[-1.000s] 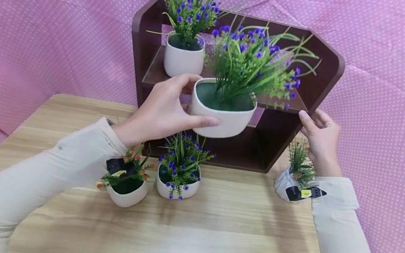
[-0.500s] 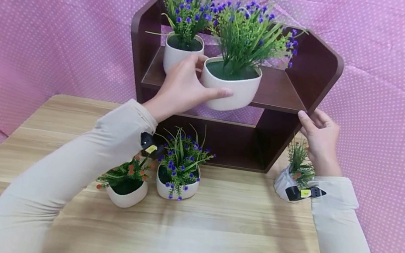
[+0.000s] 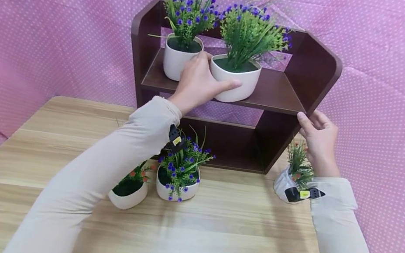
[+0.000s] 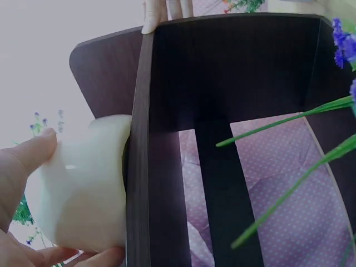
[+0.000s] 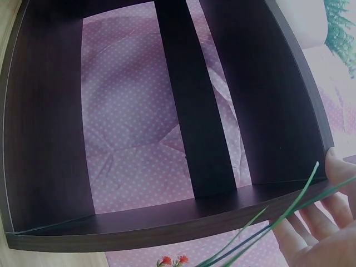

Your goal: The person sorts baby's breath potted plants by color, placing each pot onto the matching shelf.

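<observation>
With thumb in front and fingers behind its left side, my left hand (image 3: pixel 199 79) grips a white flowerpot (image 3: pixel 239 83) of purple artificial flowers. The pot is upright at the front of the upper board of a dark brown shelf (image 3: pixel 284 88); in the left wrist view the pot (image 4: pixel 83 189) is right against the board's edge. Just left of it, a second white pot (image 3: pixel 174 62) with purple flowers stands on the same board. My right hand (image 3: pixel 321 139) holds the shelf's right side panel where the board meets it, thumb in front, as the right wrist view also shows.
On the wooden table (image 3: pixel 208 242), a purple-flowered pot (image 3: pixel 176 189) stands before the shelf. Beside it, a red-flowered pot (image 3: pixel 127 196) is partly covered by my left sleeve. A small grey-white pot (image 3: pixel 283 186) stands under my right wrist. Pink dotted cloth (image 3: pixel 392 85) hangs behind.
My left hand has carried the purple-flowered pot back and slightly right, from in front of the shelf to the upper board, where it now sits lower and straighter. My right hand stays put.
</observation>
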A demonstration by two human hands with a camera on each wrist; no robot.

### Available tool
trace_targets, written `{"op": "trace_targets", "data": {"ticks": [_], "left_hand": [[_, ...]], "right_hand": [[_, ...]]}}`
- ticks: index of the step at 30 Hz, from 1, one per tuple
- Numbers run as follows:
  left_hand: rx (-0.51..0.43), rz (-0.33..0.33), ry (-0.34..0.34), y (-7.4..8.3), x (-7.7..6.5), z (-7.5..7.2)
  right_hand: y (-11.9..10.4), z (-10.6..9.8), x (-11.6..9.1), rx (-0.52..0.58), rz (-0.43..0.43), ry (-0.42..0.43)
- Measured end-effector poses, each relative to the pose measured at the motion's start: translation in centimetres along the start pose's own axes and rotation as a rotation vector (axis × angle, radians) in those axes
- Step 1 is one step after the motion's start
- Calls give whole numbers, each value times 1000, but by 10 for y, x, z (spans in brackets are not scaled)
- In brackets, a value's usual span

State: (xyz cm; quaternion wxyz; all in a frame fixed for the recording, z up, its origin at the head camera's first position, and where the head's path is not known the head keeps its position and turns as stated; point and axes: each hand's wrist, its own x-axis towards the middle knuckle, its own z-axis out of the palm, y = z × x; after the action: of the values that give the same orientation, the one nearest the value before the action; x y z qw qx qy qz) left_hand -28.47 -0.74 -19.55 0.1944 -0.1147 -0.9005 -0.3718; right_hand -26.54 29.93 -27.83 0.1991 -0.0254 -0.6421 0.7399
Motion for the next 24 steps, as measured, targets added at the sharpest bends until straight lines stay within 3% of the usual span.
{"op": "trace_targets", "data": {"ticks": [6,11,19,24], "left_hand": [[76,-1,8,6,-4,4],[37,22,0,5,-9,4],[-32,35,-115,-1,-11,-4],[-59,116,-148,-7,-15,-10]], "right_hand": [[-1,0,-1,38,-6,-9],[-1,1,-1,48,-5,-13],[1,0,0,48,-1,-14],[0,0,0,27,-3,-11]]}}
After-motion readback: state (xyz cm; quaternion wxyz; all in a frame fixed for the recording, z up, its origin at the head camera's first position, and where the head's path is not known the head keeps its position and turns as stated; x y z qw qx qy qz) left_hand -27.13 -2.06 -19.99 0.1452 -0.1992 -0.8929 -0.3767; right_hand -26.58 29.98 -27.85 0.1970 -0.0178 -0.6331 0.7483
